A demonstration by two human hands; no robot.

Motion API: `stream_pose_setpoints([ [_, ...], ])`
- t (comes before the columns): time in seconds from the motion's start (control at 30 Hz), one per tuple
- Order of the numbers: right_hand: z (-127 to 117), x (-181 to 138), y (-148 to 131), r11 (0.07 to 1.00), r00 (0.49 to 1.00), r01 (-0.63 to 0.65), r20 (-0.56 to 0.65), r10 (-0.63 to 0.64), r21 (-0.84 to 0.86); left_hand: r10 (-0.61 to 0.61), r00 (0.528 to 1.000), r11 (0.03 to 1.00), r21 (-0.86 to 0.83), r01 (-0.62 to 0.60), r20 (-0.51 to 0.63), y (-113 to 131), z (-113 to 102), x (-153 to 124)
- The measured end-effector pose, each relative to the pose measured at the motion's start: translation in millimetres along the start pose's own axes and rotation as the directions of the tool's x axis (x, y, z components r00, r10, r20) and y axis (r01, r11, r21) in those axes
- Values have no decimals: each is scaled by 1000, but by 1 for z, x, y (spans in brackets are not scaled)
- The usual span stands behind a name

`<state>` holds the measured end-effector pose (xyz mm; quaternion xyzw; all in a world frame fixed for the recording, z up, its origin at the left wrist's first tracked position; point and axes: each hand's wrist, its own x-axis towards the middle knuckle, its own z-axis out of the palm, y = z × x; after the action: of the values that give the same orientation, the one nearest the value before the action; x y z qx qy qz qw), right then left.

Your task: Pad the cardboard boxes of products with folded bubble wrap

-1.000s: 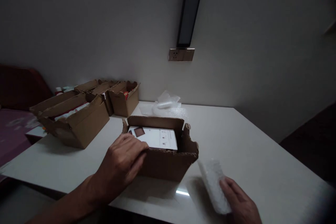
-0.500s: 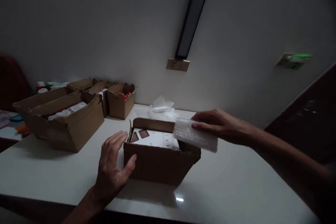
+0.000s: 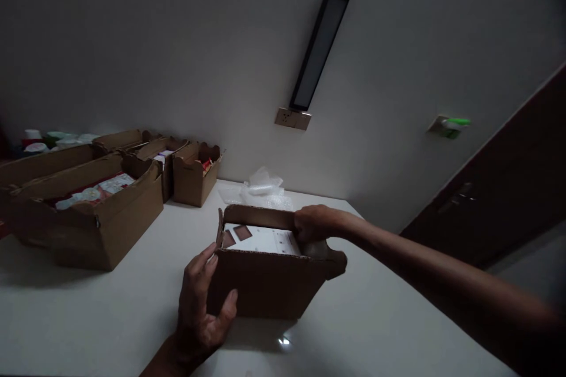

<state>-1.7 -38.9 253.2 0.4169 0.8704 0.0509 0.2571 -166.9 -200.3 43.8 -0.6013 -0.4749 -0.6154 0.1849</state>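
Note:
A small open cardboard box (image 3: 265, 283) stands on the white table (image 3: 380, 330) in front of me. Inside lies a white product box (image 3: 265, 238) with dark squares printed on it. My left hand (image 3: 201, 300) grips the box's near left corner, thumb on the front wall, fingers along the side. My right hand (image 3: 316, 224) reaches into the box's right end, fingers curled down over a piece of bubble wrap (image 3: 315, 247) that it presses in beside the white box; only a bit of the wrap shows.
Several open cardboard boxes (image 3: 88, 218) with packaged goods stand at the left. Loose bubble wrap (image 3: 260, 188) lies near the wall behind the box. A wall socket (image 3: 292, 119), a black wall fixture (image 3: 319, 47) and a dark door (image 3: 499, 188) at right.
My right hand brought the bubble wrap from the table's near right up over the box and down into its right end. My left hand shifted from the box's top to its near left corner.

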Motion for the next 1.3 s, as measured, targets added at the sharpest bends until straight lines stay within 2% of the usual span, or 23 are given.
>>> stream_pose_setpoints([
  [0.1,3,0,9,999,1000,17,9,-17,48,-107,994,994,-19,107,13,-10,0,-9],
  [0.23,6,-4,24,980,999,30,13,-33,199,-257,965,964,-55,260,56,-14,5,-18],
  [0.3,11,-3,23,984,998,46,-43,-39,173,-260,963,963,-49,264,74,-13,7,-20],
  [0.4,18,2,14,998,993,44,-112,-38,47,-252,965,967,-16,254,80,-10,8,-21],
  [0.53,25,4,9,999,979,51,-197,-47,13,-228,971,973,50,224,71,-9,7,-20],
  [0.7,37,4,12,997,939,71,-341,-55,33,-198,977,978,77,192,80,-11,8,-19],
  [0.9,39,-5,9,986,927,91,-374,-33,141,-186,980,979,97,178,77,-13,7,-20],
  [0.97,40,-16,15,964,889,147,-458,-30,221,-183,979,980,94,175,89,-15,6,-20],
  [1.0,43,-24,20,947,852,186,-523,-21,264,-189,977,979,91,181,95,-15,5,-20],
  [1.1,68,-54,35,893,666,270,-740,96,359,-233,965,972,68,227,118,-16,2,-26],
  [1.17,97,-73,42,859,550,276,-804,227,431,-286,948,958,54,281,139,-13,-2,-35],
  [1.2,114,-81,43,835,520,271,-803,291,478,-327,933,945,51,323,153,-11,-4,-41],
  [1.23,132,-86,42,801,520,269,-781,347,535,-375,912,927,48,373,168,-8,-6,-47],
  [1.3,165,-89,35,715,576,283,-710,406,639,-478,858,877,41,479,187,-2,-9,-59],
])
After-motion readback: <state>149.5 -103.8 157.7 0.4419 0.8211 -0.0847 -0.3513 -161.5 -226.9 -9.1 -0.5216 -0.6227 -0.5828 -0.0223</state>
